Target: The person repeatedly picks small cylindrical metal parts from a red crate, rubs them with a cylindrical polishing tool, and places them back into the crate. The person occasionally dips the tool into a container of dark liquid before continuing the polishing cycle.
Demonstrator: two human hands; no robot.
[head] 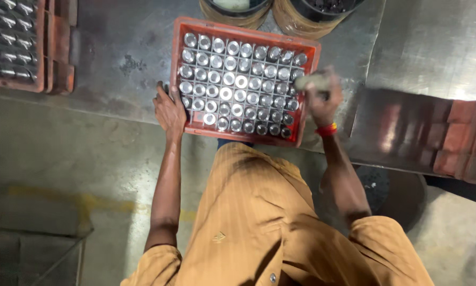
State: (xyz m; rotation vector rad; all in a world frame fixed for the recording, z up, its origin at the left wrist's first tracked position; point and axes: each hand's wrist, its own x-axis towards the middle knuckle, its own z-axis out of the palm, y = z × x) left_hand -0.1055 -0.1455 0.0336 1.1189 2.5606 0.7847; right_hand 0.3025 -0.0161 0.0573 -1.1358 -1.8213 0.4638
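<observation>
**A:** What does the view from above show?

**B:** A person in an orange-brown shirt stands at a metal table (116, 58). On it, straight ahead, sits a red plastic crate (247, 136) with a grid of cells, each holding an upright shiny metal cylinder (241, 81).

**A:** Where is the left hand?

**B:** The left hand (169, 108) lies against the crate's left wall near the front corner, its fingers spread and open, pressing on the rim. The arm reaches straight forward, bare below a short sleeve.

**A:** And the right?

**B:** The right hand (320, 98) is raised at the crate's right edge, closed around a pale, rounded object (310, 81). The object is blurred, so I cannot tell what it is. A red and yellow band (327, 129) circles the wrist. The forearm angles up from the elbow, slightly inward.

**A:** Anything else around?

**B:** A second red crate (15, 42) of metal parts sits at the far left. Two round containers (280, 10) stand just behind the main crate.
</observation>
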